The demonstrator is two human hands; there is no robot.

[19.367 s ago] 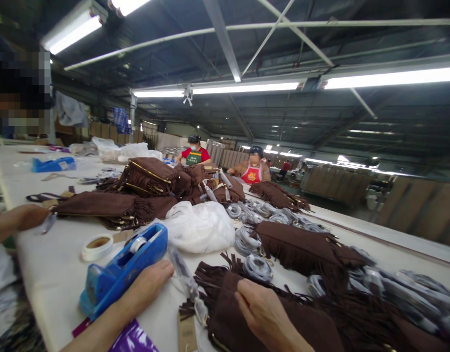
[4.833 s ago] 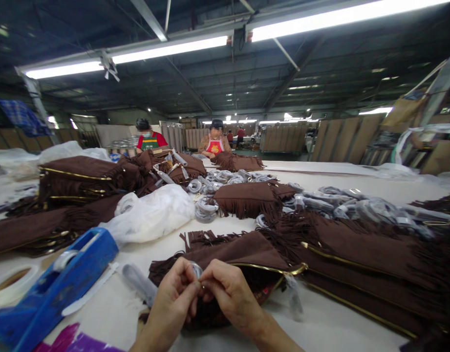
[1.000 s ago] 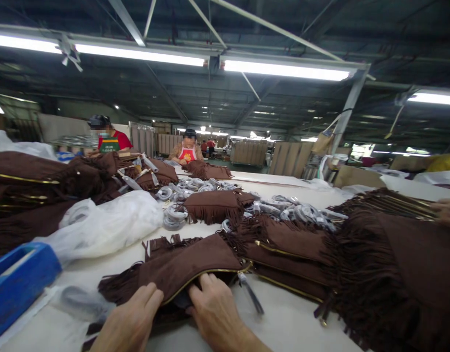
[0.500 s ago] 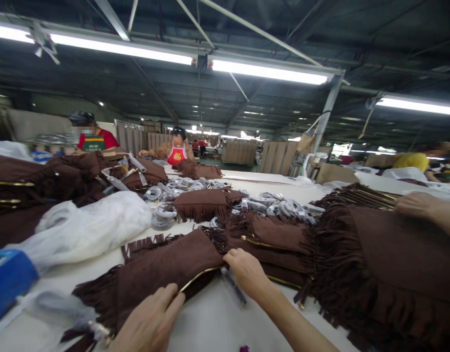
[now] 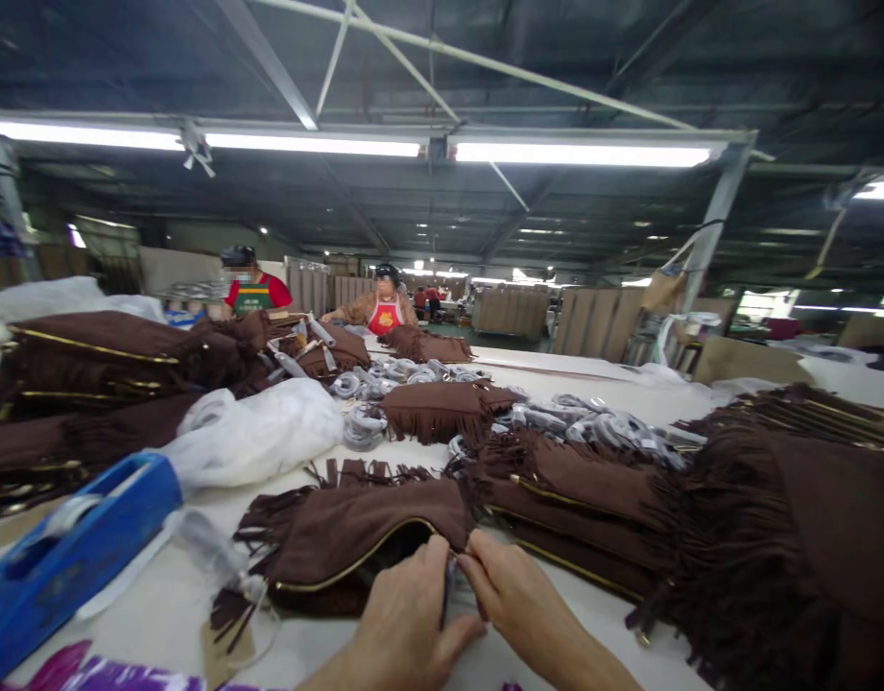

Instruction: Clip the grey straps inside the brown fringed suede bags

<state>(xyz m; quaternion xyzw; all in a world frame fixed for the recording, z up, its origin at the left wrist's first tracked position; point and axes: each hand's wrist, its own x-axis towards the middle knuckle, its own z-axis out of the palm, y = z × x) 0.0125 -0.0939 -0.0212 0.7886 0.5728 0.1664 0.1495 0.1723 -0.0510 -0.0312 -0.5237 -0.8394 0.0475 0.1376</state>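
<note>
While one fringed bag (image 5: 359, 518) gapes unzipped on the table (image 5: 154, 609), the right hand (image 5: 517, 585) pinches its corner! Left hand (image 5: 407, 609) is close in, its grip I can't tell; one blue dispenser (image 5: 96, 566) sits left

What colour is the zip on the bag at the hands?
Gold: the zip on the dark brown bag, best seen in the head view.
</note>
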